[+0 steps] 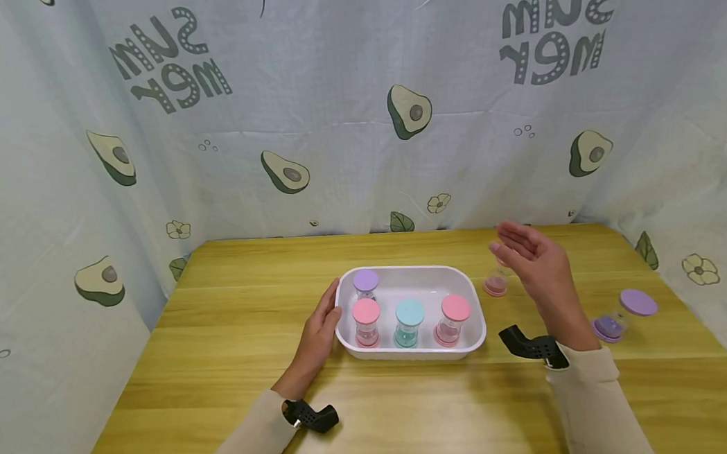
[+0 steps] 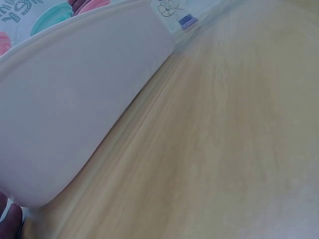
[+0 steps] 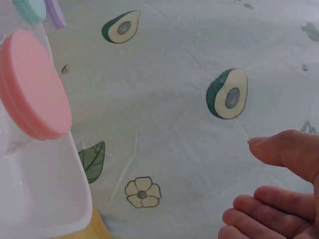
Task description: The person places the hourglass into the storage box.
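Observation:
My left hand [image 1: 318, 327] holds the left end of a white plastic tray [image 1: 405, 355], thumb at the rim and fingers along the outer wall. Inside stand a purple-capped sand timer [image 1: 366, 280], a pink one [image 1: 366, 312] at front left, a teal one [image 1: 409, 313] and another pink one [image 1: 455, 307]. Right of the tray, my right hand [image 1: 539, 269] is raised beside a pink sand timer [image 1: 495, 284], partly hiding it. In the right wrist view that hand's thumb [image 3: 284, 149] and fingers are apart, with nothing between them.
A purple sand timer [image 1: 610, 327] stands on the wooden table [image 1: 222, 385] farther right. Behind the table hangs a pale curtain [image 1: 348, 66] printed with avocados. Black wrist-worn devices [image 1: 311, 416] sit on both wrists.

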`<state>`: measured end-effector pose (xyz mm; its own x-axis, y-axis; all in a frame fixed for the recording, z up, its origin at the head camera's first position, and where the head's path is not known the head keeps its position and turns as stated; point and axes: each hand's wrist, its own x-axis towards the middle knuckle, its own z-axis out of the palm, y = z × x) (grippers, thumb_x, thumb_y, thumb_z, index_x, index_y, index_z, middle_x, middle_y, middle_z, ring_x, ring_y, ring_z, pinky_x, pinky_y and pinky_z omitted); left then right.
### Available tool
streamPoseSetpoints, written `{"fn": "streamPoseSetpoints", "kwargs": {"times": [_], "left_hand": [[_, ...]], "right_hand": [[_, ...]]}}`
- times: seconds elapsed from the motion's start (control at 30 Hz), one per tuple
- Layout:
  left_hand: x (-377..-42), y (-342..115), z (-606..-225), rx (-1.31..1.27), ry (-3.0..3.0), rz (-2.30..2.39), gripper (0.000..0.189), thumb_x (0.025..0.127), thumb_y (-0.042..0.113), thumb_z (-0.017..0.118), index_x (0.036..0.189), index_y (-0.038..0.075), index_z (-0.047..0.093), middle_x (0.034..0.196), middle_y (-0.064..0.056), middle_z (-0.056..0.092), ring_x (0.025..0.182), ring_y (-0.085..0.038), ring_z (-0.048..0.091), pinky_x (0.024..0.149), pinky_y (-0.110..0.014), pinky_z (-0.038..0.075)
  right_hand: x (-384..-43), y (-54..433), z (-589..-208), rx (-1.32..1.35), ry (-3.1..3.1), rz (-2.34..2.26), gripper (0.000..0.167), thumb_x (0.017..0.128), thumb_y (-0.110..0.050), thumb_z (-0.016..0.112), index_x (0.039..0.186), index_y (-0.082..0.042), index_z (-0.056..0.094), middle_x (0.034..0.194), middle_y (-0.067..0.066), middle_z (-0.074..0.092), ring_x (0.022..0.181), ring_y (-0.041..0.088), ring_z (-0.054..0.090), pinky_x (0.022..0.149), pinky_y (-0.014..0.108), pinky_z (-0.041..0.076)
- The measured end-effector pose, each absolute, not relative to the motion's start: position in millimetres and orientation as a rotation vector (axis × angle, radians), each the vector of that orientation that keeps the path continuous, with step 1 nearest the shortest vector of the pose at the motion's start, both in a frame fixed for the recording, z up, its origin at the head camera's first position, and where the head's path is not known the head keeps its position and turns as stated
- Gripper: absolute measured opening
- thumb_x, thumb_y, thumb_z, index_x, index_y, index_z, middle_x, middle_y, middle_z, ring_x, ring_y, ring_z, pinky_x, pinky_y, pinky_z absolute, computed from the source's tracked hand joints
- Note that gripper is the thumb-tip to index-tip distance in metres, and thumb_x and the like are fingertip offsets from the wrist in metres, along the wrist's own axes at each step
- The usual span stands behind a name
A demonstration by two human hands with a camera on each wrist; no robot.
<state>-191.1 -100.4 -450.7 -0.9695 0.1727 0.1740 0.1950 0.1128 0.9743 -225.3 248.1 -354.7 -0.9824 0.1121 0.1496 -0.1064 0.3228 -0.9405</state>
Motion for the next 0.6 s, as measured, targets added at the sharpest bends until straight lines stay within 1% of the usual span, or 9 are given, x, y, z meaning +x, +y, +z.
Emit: {"fn": "streamPoseSetpoints", "kwargs": {"times": [0.23, 0.47, 0.6], "left_hand": [[-190, -101, -450, -0.384, -2.294, -2.079, 0.051, 0.104, 0.009, 0.039, 0.152, 0.004, 0.025, 0.156, -0.01, 0.026, 0.142, -0.018, 0.027, 0.112, -0.031, 0.026], [-190, -101, -449, -0.389, -2.295, -2.059, 0.051, 0.103, 0.007, 0.039, 0.152, 0.004, 0.025, 0.156, -0.011, 0.028, 0.141, -0.018, 0.028, 0.112, -0.03, 0.027], [-190, -101, -450, -0.391, -2.296, -2.057, 0.051, 0.103, 0.006, 0.039, 0.152, 0.003, 0.025, 0.155, -0.011, 0.028, 0.141, -0.019, 0.028, 0.112, -0.03, 0.027]], "right_hand": [[-223, 252, -356, 0.001, -2.373, 1.691, 0.064, 0.09, -0.036, 0.067, 0.144, -0.009, 0.044, 0.144, 0.011, 0.047, 0.129, 0.023, 0.048, 0.088, 0.009, 0.045], [-225, 259, -359, -0.064, -2.376, 1.66, 0.067, 0.09, -0.037, 0.066, 0.146, -0.01, 0.041, 0.146, 0.011, 0.045, 0.132, 0.028, 0.044, 0.093, 0.012, 0.044], [-226, 262, -364, -0.083, -2.378, 1.63, 0.067, 0.09, -0.038, 0.066, 0.145, -0.009, 0.042, 0.145, 0.011, 0.045, 0.132, 0.027, 0.044, 0.093, 0.011, 0.044]]}}
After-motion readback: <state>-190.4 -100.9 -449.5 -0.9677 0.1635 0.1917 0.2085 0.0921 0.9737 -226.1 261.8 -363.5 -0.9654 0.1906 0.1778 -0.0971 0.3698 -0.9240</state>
